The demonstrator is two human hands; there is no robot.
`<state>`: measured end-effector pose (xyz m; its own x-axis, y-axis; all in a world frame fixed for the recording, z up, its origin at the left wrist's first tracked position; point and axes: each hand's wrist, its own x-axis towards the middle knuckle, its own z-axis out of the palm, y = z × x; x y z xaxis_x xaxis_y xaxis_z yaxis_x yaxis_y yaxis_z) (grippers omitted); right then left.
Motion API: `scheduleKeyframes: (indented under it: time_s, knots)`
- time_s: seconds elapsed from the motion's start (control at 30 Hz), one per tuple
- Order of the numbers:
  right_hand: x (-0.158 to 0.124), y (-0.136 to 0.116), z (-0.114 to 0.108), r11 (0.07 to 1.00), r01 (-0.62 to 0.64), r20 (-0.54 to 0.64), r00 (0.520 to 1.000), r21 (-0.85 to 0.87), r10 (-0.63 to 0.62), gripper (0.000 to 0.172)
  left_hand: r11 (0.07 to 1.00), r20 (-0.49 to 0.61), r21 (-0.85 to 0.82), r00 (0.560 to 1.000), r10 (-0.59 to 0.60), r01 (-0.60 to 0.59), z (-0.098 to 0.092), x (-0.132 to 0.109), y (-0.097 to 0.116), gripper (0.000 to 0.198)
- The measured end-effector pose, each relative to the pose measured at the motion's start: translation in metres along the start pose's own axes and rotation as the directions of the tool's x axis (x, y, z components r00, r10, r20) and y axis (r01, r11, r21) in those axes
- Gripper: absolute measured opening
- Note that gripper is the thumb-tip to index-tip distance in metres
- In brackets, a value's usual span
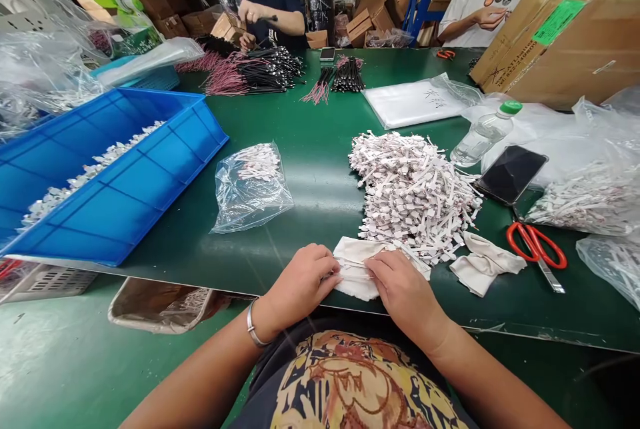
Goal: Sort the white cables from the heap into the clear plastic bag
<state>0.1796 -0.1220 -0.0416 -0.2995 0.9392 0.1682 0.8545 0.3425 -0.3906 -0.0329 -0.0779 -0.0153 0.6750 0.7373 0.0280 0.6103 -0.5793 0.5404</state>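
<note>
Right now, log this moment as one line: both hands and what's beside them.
left hand: on folded white cloth | right hand: on same cloth | nearby: pile of white strips, red-handled scissors

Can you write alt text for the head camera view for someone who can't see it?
A person's left hand and right hand rest on a folded white cloth at the edge of a green workbench. Nearby lie a heap of white strips, red-handled scissors and a blue tray.
</note>
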Motion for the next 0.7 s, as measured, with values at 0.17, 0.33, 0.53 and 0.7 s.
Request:
scheduleKeyframes:
  time_s: [0.17,0.33,0.53,0.7]
  knots:
    - [-0.011,0.006,-0.002,0.998,0.047,-0.043,0.998,0.044,-0.046,0.033,0.999,-0.160,0.050,0.987,-0.008,0.016,0.007,-0.002,-0.002,0.020]
    - [-0.014,0.002,-0.004,1.000,0.007,-0.061,0.998,0.009,-0.006,0.030,0.981,-0.156,0.192,0.986,0.064,-0.033,0.017,-0.007,0.000,0.022]
    - [-0.011,-0.001,-0.003,1.000,-0.001,-0.031,1.000,0.013,0.001,0.025,0.979,-0.168,0.202,0.983,0.077,-0.043,0.020,-0.011,0.000,0.022]
    - [-0.016,0.001,0.000,0.996,0.029,-0.102,0.995,0.084,-0.020,0.023,0.991,-0.259,0.130,0.965,0.031,0.003,0.021,-0.010,-0.004,0.021]
